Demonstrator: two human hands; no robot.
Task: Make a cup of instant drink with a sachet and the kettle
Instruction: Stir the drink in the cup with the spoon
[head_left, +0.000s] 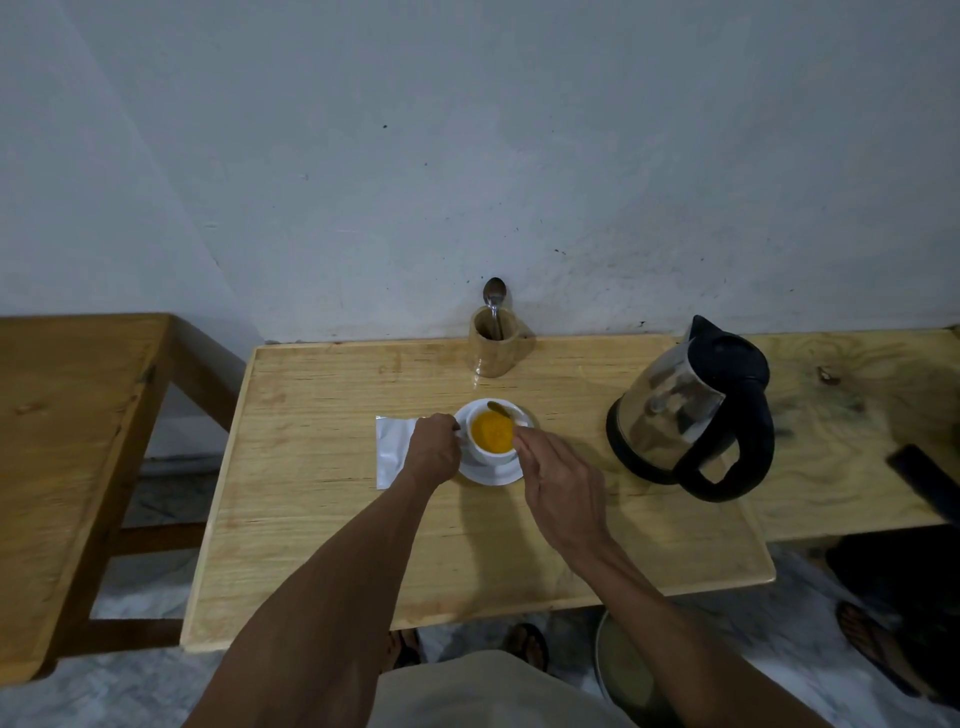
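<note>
From the head camera we see, at the centre of the frame, a white cup (491, 434) of orange drink on its saucer (491, 474) on the wooden table (322, 519). Our left hand (434, 449) closes around the cup's handle side; our right hand (558, 483) pinches a spoon (506, 411) over the rim. The emptied sachet (392, 449) lies just left of the saucer, and the kettle (691, 410) stands well right. We judge the cup fragile, hot and full: best held by the handle, kept level. The sachet is light and limp.
</note>
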